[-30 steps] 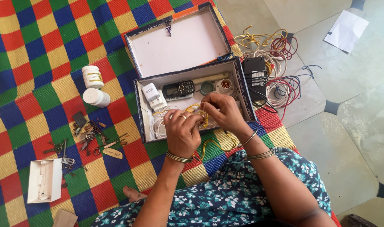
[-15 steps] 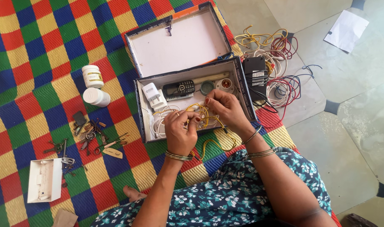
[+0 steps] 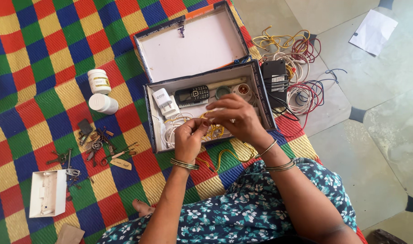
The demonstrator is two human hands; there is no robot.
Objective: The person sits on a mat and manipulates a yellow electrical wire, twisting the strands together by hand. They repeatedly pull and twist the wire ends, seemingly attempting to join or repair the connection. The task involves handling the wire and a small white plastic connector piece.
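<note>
Both hands meet over the box [image 3: 154,117] front: left hand [image 3: 191,138] and right hand [image 3: 236,118] pinch the yellow wire [image 3: 215,132] running between them

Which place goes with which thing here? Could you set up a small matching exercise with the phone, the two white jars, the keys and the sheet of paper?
Things:
1. black phone
2. white jars
3. keys
4. sheet of paper

Places:
A. on the bare floor, top right
B. inside the open box
C. on the mat, beside the white case
D. on the mat, left of the box

Pairs: 1-B, 2-D, 3-C, 4-A
</note>
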